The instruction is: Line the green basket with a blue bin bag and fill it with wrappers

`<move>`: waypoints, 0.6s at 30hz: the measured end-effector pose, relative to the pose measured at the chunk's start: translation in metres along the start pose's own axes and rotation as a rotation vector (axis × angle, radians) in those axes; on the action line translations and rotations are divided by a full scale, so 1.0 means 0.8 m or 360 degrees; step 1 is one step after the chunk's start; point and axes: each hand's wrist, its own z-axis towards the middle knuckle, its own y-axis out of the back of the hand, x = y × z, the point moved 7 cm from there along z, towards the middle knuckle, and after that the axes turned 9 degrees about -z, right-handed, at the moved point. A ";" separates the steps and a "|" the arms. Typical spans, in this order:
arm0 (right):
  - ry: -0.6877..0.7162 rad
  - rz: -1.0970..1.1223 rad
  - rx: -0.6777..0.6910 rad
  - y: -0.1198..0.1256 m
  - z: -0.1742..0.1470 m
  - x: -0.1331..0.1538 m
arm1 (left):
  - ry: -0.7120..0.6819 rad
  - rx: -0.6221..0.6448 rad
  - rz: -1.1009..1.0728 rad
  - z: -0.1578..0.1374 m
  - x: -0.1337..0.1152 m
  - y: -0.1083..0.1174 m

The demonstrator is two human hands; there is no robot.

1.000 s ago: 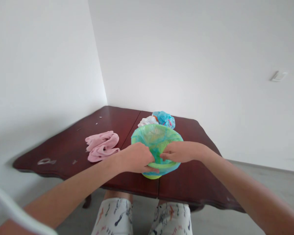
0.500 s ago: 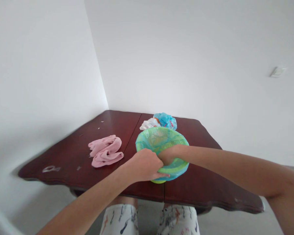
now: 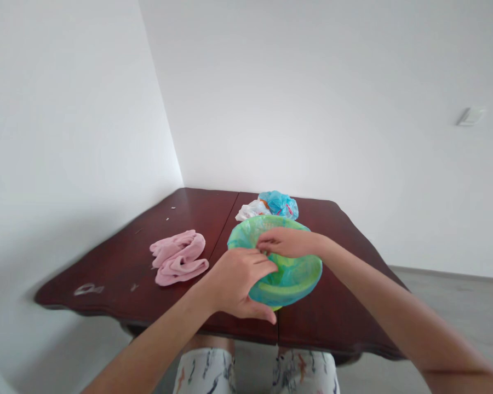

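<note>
A green plastic basket (image 3: 267,221) stands near the front of the table, lined with a thin blue plastic bag (image 3: 285,300) folded over its rim. My left hand (image 3: 240,282) is at the basket's near left side. Its fingers reach over the rim and its thumb is spread away, outside the basket; it is open. Above the basket's opening is my right hand (image 3: 287,242), fingers bent and pressed together close to the left fingertips. What those fingers hold, if anything, is hidden.
A crumpled pink cloth (image 3: 178,257) lies left of the basket on the dark red wooden table (image 3: 123,262). Behind the basket are a crumpled blue plastic bag (image 3: 279,203) and a white one (image 3: 250,210). White walls (image 3: 296,98) border the table's back and left.
My right hand has risen from inside the basket to above its opening. The left hand has shifted slightly and spread its thumb away from the rim.
</note>
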 end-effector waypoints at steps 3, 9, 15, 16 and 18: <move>-0.0171 0.0207 -0.0562 0.053 -0.075 -0.005 | -0.0075 -0.0546 -0.0222 -0.036 0.034 0.046; -0.0795 0.0198 -0.1757 -0.046 -0.330 -0.106 | 0.0846 -0.0829 -0.0009 -0.127 0.233 0.024; -0.1057 -0.0157 -0.1307 -0.184 -0.395 -0.148 | 0.1050 -0.0219 0.0242 -0.042 0.361 -0.050; -0.1058 -0.0294 -0.1224 -0.190 -0.389 -0.144 | 0.1037 -0.0120 0.0257 -0.016 0.373 -0.058; -0.1034 -0.0619 -0.1130 -0.194 -0.374 -0.134 | 0.1016 0.0021 0.0261 0.030 0.392 -0.069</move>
